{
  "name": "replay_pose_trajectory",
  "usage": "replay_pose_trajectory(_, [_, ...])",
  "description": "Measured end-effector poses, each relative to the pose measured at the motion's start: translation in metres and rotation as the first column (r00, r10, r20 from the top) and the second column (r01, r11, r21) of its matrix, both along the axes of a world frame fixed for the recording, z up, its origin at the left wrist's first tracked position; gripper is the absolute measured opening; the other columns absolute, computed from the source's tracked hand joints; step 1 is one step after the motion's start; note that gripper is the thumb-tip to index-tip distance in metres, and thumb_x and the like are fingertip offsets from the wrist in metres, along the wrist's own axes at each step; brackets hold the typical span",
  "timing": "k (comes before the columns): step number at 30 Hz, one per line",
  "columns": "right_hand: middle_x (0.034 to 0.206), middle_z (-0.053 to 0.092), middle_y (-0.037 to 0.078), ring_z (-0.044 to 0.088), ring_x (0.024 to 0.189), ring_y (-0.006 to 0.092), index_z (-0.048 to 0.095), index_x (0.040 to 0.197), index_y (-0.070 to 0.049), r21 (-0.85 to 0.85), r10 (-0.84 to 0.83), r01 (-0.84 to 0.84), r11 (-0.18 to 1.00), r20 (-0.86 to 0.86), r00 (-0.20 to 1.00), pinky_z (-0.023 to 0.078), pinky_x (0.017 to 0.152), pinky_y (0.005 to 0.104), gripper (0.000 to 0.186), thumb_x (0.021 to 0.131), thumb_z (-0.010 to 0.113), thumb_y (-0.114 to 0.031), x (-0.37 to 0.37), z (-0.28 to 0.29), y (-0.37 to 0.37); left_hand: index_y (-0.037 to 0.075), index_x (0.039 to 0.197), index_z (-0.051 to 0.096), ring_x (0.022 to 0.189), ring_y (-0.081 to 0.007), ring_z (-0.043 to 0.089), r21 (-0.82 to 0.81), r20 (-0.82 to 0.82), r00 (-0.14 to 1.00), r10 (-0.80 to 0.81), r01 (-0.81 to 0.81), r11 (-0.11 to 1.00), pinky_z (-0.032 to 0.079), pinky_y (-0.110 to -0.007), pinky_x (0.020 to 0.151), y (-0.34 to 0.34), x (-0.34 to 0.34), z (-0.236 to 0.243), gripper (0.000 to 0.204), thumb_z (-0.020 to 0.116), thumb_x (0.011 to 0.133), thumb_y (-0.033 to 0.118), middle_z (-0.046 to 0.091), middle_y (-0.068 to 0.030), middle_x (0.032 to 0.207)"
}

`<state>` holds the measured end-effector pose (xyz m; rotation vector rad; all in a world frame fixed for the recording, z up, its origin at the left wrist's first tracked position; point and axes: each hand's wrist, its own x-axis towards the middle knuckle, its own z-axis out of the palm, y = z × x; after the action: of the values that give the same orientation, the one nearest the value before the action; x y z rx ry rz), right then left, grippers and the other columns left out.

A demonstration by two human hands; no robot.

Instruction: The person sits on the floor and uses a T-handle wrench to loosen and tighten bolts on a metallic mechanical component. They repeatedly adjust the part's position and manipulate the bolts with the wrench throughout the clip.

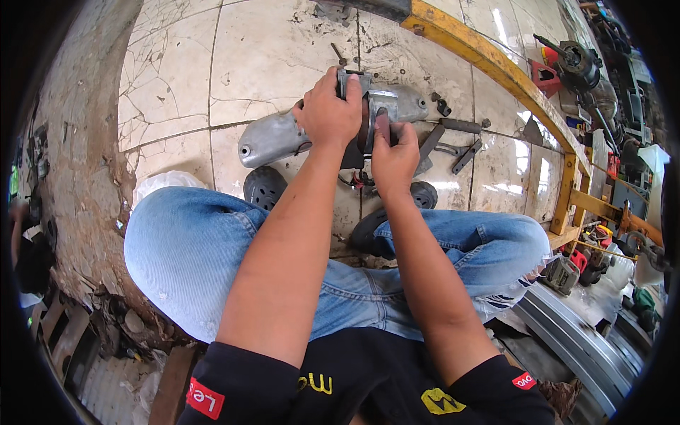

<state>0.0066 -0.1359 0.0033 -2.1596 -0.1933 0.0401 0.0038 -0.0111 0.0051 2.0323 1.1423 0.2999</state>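
Note:
A long grey cast-metal part [269, 140] with holed ends lies crosswise in front of me on the tiles, between my knees. At its middle is a metal bracket assembly [382, 103] with a dark curved band. My left hand [329, 113] is closed on the upper left of this assembly, its thumb near the top piece. My right hand [393, 149] grips the lower right side, thumb pressed against the band. Dark bar tools [460, 127] and small loose fittings [444, 106] lie just right of it. What lies under my fingers is hidden.
A yellow metal frame [482, 49] arches over the upper right, beside a red stand [544, 78] and a dark machine part [577, 67]. Clutter and steel channels [581, 340] line the right. Part of another person [25, 255] shows at the far left edge.

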Motion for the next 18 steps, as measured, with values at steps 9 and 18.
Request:
replay_pose_trajectory(9, [0.084, 0.063, 0.018, 0.062, 0.078, 0.0381, 0.061, 0.083, 0.0, -0.024, 0.008, -0.007, 1.0, 0.044, 0.999, 0.048, 0.071, 0.0449, 0.019, 0.086, 0.071, -0.014, 0.011, 0.011, 0.007, 0.017, 0.132, 0.061, 0.118, -0.0302, 0.058, 0.017, 0.045, 0.999, -0.003, 0.002, 1.0, 0.027, -0.055, 0.107, 0.0, 0.001, -0.002, 0.052, 0.051, 0.095, 0.052, 0.067, -0.0063, 0.126])
replay_pose_trajectory(18, [0.095, 0.062, 0.017, 0.062, 0.084, 0.0354, 0.063, 0.085, -0.004, -0.051, -0.007, 0.01, 0.999, 0.057, 0.998, 0.049, 0.073, 0.0438, 0.019, 0.083, 0.075, -0.018, 0.008, 0.009, 0.004, 0.018, 0.133, 0.06, 0.121, -0.0306, 0.058, 0.003, 0.023, 1.0, -0.005, 0.005, 1.0, 0.027, -0.055, 0.106, 0.001, 0.002, -0.002, 0.052, 0.051, 0.095, 0.053, 0.066, -0.0068, 0.128])
